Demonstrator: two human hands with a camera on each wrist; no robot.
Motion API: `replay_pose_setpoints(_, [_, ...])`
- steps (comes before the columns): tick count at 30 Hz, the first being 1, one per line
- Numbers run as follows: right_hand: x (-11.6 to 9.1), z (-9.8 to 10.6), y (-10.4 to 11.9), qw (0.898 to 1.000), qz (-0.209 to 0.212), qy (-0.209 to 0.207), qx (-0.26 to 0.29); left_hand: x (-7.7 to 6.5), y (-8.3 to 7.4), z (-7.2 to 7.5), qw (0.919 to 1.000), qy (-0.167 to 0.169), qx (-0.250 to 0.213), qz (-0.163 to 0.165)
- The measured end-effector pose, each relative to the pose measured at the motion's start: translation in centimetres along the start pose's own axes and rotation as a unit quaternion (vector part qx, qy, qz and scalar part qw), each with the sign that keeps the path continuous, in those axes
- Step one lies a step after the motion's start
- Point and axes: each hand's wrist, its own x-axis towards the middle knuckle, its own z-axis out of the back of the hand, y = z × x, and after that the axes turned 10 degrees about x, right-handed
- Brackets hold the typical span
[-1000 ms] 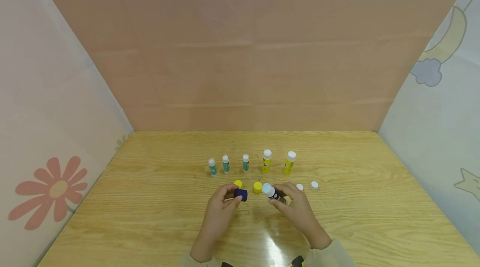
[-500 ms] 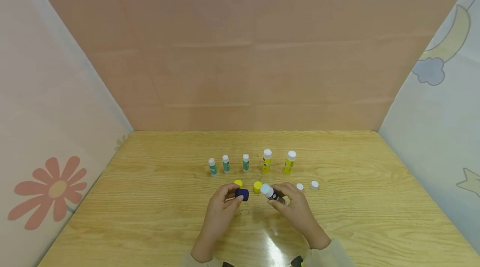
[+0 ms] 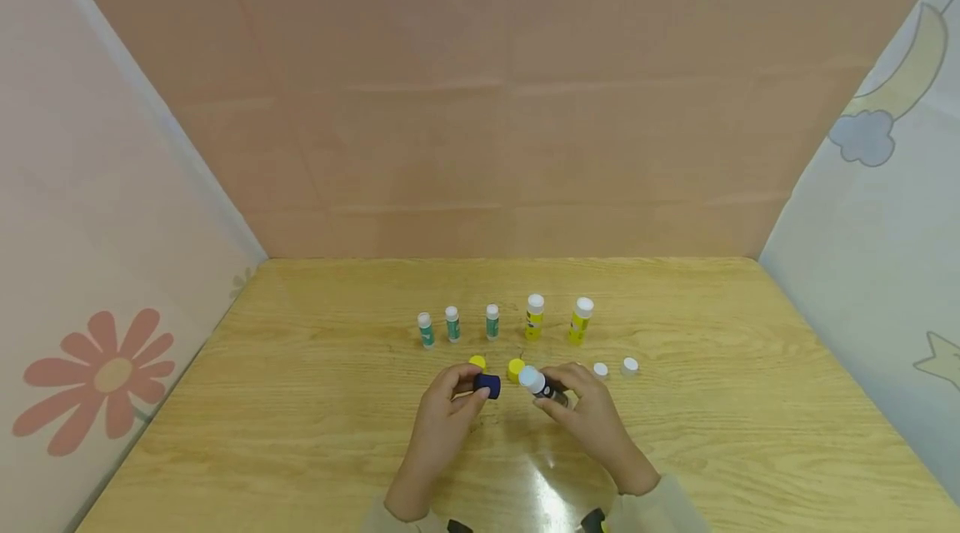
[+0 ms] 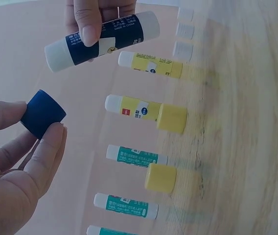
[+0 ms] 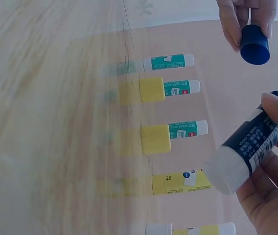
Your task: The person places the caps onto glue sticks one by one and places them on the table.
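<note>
So right at the bottom edge there's a pale sleeve [image 3: 660,508] on each arm, with a bright glare patch [image 3: 551,504] on the wood-grain table [image 3: 300,450] between them. Just past that are the 2 hands. The left hand [image 3: 442,408] has a little navy cap [image 3: 488,386] pinched between thumb and fingers, and the right wrist view looks right into its open end. The right hand [image 3: 596,416] is gripping a navy-labelled glue stick [image 5: 253,139] around its dark middle, tilted, white end leaning toward the cap; the label says MADE IN CHINA. Cap and stick are near each other but apart. A bit further back, 2 yellow caps [image 3: 517,371] sit on the table, the left of the pair partly tucked behind the left hand's fingers in the head view. Off to the right are 3 white caps [image 4: 183,50], easiest to count from the left wrist. Behind those there's a row standing upright: 3 teal glue sticks [image 3: 453,325] on the left, then 2 chunkier yellow glue sticks [image 3: 581,323], all with white tops. The left wall's got a red flower [image 3: 114,375], the right a moon [image 3: 909,71] and cloud [image 3: 864,138], and way at the back it's just a brownish-pink wall [image 3: 480,100].
</note>
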Motion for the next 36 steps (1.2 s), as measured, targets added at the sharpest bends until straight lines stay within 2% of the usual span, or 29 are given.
replay_pose_setpoints(6, [0.0,0.0,0.1,1.000,0.008,0.003,-0.011,0.0,-0.3,0.0,1.0000,0.000,-0.006,-0.006])
replay_pose_setpoints(17, [0.1,-0.2,0.4,1.000,-0.016,0.006,-0.005,-0.1,-0.4,-0.1,1.0000,-0.003,-0.005,-0.006])
replay_pose_setpoints(25, [0.1,-0.4,0.2,1.000,-0.002,0.010,-0.004,-0.1,-0.4,-0.3,0.9997,-0.001,-0.020,-0.013])
replay_pose_setpoints(31, [0.0,-0.4,0.3,1.000,-0.015,0.015,0.003,-0.1,-0.5,-0.4,0.9996,0.001,-0.022,-0.018])
replay_pose_setpoints(36, [0.0,-0.5,0.3,0.999,-0.034,0.018,0.005,-0.4,-1.9,0.0,0.9997,0.002,-0.019,-0.013])
